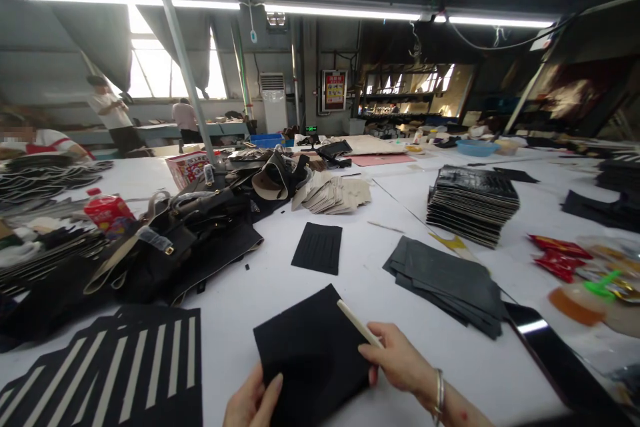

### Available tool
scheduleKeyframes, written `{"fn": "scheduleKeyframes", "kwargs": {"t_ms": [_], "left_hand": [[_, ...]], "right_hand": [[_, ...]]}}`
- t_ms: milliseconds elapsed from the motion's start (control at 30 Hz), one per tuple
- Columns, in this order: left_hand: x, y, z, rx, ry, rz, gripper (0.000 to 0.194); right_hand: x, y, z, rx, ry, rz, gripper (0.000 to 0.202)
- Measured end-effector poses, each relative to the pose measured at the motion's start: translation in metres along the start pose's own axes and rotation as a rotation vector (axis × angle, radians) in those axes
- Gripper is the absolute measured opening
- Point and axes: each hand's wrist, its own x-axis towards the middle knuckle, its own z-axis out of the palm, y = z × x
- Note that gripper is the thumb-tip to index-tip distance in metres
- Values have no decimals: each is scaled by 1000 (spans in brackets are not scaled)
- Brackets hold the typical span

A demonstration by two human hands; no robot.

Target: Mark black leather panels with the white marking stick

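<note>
My left hand [253,400] holds the near edge of a black square fabric piece [310,347] that lies on the white table [260,293] in front of me. My right hand [400,360] rests on the piece's right edge and grips a thin cream stick [357,322], whose tip lies on the fabric. A silver bracelet circles my right wrist.
A small black ribbed piece [317,248] lies beyond. A fan of dark sheets [447,283] and a tall black stack [473,203] sit to the right. Black-and-white striped pieces [125,367] lie near left, bags and straps [175,240] behind them. People stand far left.
</note>
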Motion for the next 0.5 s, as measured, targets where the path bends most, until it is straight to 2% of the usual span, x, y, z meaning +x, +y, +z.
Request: {"fn": "scheduleKeyframes", "kwargs": {"t_ms": [100, 233, 367, 500], "left_hand": [[2, 16, -7, 241, 54, 13, 45], [8, 23, -13, 443, 75, 13, 38], [10, 22, -15, 369, -35, 37, 34], [8, 24, -14, 325, -52, 4, 35]], "right_hand": [[6, -12, -5, -39, -38, -17, 12], [11, -6, -2, -129, -15, 87, 10], [9, 8, 1, -133, 5, 73, 10], [4, 12, -2, -350, 73, -36, 17]]}}
